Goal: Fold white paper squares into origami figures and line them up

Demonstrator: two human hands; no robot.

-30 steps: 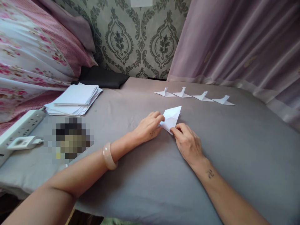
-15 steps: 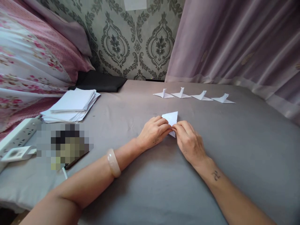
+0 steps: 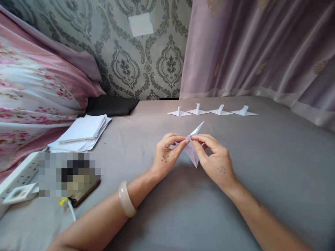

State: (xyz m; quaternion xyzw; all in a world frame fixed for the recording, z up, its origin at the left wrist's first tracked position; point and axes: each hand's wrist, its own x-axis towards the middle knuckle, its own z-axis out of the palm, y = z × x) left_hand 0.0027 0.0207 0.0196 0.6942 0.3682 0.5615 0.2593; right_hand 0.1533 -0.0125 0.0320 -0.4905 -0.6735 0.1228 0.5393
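Head view: left hand (image 3: 167, 151) and right hand (image 3: 218, 158) pinch folded paper (image 3: 192, 155) from either side; align its edges before creasing.

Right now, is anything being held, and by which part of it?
Yes, a folded paper. The left hand and right hand pinch it near its middle, between its upper and lower points.

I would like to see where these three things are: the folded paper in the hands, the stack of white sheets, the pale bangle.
Folded paper (image 3: 193, 156): head view, on its lower pointed part.
Stack of white sheets (image 3: 82, 129): head view, on its top sheet.
Pale bangle (image 3: 126, 199): head view, on its outer side.
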